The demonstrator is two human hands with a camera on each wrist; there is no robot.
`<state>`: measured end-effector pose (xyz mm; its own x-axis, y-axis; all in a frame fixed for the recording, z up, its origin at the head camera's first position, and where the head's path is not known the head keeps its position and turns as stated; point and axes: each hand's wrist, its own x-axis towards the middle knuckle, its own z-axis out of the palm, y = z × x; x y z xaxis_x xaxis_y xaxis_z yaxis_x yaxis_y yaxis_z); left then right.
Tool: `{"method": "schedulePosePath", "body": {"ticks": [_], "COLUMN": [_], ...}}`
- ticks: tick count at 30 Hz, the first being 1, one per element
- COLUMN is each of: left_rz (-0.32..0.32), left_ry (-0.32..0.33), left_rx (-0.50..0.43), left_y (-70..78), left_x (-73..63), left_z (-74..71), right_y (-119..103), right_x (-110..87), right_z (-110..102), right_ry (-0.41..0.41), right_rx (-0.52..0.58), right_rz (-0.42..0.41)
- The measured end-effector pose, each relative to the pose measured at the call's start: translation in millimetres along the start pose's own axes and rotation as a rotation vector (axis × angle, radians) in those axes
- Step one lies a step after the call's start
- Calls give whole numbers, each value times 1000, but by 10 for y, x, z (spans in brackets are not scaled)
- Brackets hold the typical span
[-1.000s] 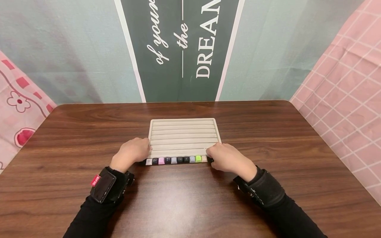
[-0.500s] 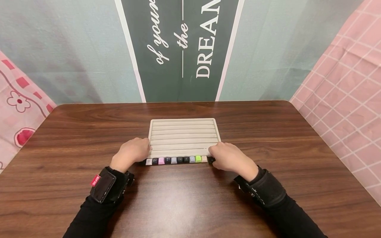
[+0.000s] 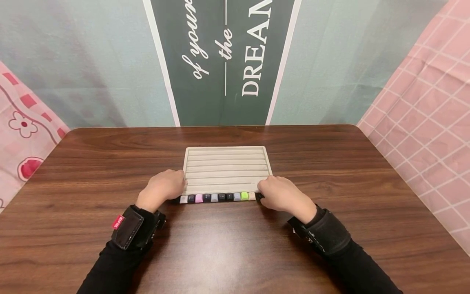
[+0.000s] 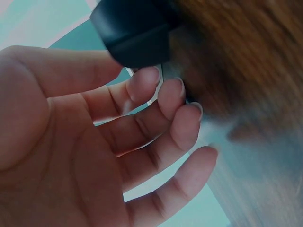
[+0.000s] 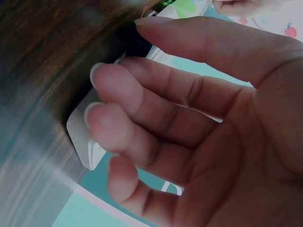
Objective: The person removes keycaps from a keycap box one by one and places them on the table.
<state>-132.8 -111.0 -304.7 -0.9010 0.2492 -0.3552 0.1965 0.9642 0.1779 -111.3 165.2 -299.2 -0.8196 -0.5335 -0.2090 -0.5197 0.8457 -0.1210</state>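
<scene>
A cream tray point(image 3: 226, 165) with raised ridges lies flat on the table. Along its near edge runs a straight row of keycaps point(image 3: 222, 197) in black, grey, pink, green and beige. At the row's left end my left hand point(image 3: 163, 188) pinches a black keycap point(image 4: 135, 42), its thumb and bent index finger against it. My right hand point(image 3: 280, 194) is at the other end, thumb and index finger at a dark keycap point(image 3: 259, 197) that is partly hidden. In the right wrist view its other fingers are curled beside the tray's corner point(image 5: 83, 127).
The brown wooden table point(image 3: 220, 249) extends on all sides of the tray. Behind it hangs a green cloth point(image 3: 220, 106) with white lettering. Pink patterned cloths hang at the left and right. Both wrists wear black straps point(image 3: 327, 230).
My right hand has shifted slightly to the right, and more of the dark keycap beside it shows. The left hand, the tray and the keycap row look unmoved.
</scene>
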Motion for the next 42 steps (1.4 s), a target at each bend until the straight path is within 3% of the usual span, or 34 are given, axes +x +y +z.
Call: {"method": "schedulePosePath", "body": {"ticks": [19, 31, 35, 42], "left_rz": [-4, -13, -11, 2], "left_ry": [-3, -16, -11, 9], "left_rx": [1, -7, -4, -11], "left_y": [-3, -2, -14, -62], "left_x": [7, 26, 33, 20], "left_z": [1, 13, 16, 5], "right_y": [18, 96, 148, 309], "right_x": [21, -24, -33, -7], "right_z": [26, -39, -63, -44], "right_ry": [29, 41, 69, 191], "right_rx": [-29, 90, 136, 161], "right_rz": [-17, 4, 20, 71]}}
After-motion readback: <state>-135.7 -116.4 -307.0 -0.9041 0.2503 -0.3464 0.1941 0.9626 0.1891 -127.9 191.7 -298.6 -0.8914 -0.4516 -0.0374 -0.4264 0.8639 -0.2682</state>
